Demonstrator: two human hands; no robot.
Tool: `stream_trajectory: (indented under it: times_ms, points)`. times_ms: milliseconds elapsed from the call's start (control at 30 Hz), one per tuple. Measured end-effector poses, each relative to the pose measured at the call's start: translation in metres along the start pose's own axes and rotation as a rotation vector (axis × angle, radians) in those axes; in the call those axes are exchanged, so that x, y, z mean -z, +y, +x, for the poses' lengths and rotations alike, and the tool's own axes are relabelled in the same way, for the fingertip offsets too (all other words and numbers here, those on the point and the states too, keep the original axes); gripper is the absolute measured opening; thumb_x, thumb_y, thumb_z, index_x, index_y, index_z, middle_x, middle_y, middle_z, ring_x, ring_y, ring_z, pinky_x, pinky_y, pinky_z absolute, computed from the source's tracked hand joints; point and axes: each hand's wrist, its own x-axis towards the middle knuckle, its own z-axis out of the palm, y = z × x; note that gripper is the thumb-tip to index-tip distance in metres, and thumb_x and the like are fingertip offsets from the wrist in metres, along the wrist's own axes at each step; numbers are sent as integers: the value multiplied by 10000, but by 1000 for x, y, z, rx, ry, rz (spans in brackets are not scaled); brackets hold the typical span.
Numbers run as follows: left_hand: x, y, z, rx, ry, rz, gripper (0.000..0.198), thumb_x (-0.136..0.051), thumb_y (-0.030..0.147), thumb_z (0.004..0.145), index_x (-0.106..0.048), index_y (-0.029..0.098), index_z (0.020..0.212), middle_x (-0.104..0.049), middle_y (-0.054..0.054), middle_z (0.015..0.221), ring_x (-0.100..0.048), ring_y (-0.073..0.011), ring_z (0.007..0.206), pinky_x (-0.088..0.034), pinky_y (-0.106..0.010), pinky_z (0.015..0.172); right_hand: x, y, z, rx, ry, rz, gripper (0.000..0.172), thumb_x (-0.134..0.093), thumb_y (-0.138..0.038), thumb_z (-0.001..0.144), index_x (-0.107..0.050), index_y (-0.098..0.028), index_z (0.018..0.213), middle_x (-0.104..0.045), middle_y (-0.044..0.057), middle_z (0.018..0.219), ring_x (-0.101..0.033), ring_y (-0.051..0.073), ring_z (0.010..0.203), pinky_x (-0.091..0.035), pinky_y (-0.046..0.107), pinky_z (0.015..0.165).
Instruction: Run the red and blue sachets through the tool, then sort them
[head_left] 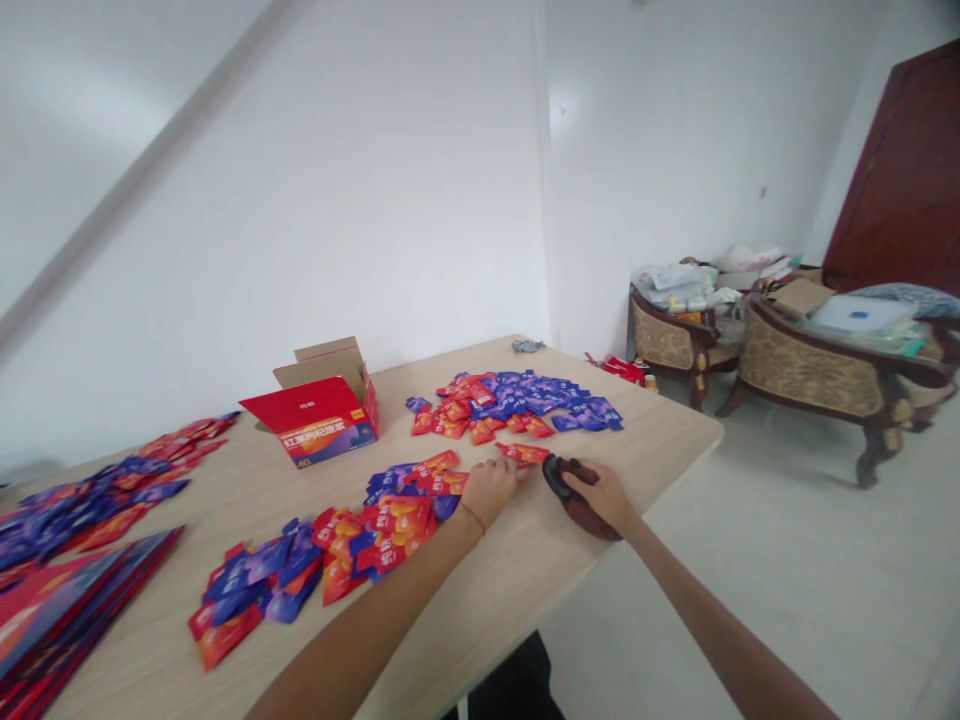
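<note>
A small red sachet [523,454] is at the fingertips of my left hand [489,492], which is closed with its fingers pinching the sachet's near edge. My right hand [600,492] is wrapped around a dark brown handheld device [589,518] whose black end faces the red sachet. That device rests on or just above the tabletop. Beside my left wrist lies a loose pile of red and purple sachets [397,528]. Beyond both hands, red sachets [454,408] and purple sachets [525,393] form another spread-out heap.
An open red carton [322,422] stands on the wooden table [465,650] near the wall. More sachets [97,500] and a stack of flat red-and-purple cartons [82,610] occupy the left side. Grey crumpled material [527,346] lies at the far corner. Loaded armchairs [817,350] stand at right.
</note>
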Motion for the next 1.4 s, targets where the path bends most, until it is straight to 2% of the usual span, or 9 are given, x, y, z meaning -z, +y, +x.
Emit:
stream_trajectory:
  times_ms: [133,267,533,733,867,1000,1167,1300,1400]
  points:
    - [26,-22,-31,142,90,-148,302,-426,318,1051,-576,123,1225,-698,-150,967,-681,-277,952,-507,-374,815,0,-2,-1,-12,-2,14,372,-681,-507,812,-770,-199,1002,-791,75,1004,-724,304,942,-562,399,871]
    - [40,-47,-55,110,94,-336,338,-444,438,1035,-612,153,1107,-696,-81,946,-648,-203,868,-481,-293,771,-1,-2,0,-34,33,-14,391,-690,-509,780,-768,-193,998,-793,84,1009,-727,321,962,-556,414,891]
    - [-2,-35,-70,-233,-193,-553,408,-498,529,995,-677,178,890,-690,5,794,-642,-140,722,-493,-216,652,0,-8,-3,-26,34,-68,420,-651,-544,778,-767,-201,989,-795,77,985,-720,321,966,-550,431,912]
    - [-11,-26,-47,-341,-163,-508,228,-543,331,973,-701,206,1079,-724,-57,1060,-662,-208,1007,-509,-317,931,0,-8,-3,-20,28,-103,420,-644,-550,785,-762,-192,969,-795,77,969,-721,316,944,-553,420,892]
    - [1,-17,-49,-334,-62,-460,406,-502,175,960,-580,215,1356,-606,-98,1359,-535,-235,1279,-412,-402,1111,0,-3,-1,-29,35,-106,428,-659,-551,775,-759,-195,993,-792,82,1007,-718,321,974,-551,425,910]
    - [-2,15,-95,-197,95,-297,477,-461,142,976,-494,174,1451,-475,-149,1509,-409,-283,1416,-350,-462,1171,1,2,0,-39,27,-105,431,-660,-555,785,-755,-199,1009,-792,72,1015,-717,320,987,-555,422,909]
    - [-39,63,-176,-82,120,-164,519,-562,355,974,-515,151,1449,-544,-175,1468,-519,-297,1352,-444,-436,1113,-4,-10,-10,85,49,-372,436,-579,-531,883,-731,-220,1149,-757,91,1089,-692,304,1008,-531,397,890]
    - [-57,75,-205,-52,188,-141,564,-556,378,981,-483,141,1488,-475,-148,1537,-438,-281,1428,-420,-416,1154,-18,-32,-32,230,70,-739,513,-547,-489,932,-583,-309,1411,-657,122,1228,-642,301,1020,-494,394,862]
    - [-63,71,-213,-17,229,-131,494,-518,307,997,-510,167,1471,-531,-125,1495,-498,-280,1375,-440,-423,1140,-28,-40,-47,265,52,-845,580,-598,-524,898,-554,-307,1435,-593,149,1304,-582,347,1099,-475,434,881]
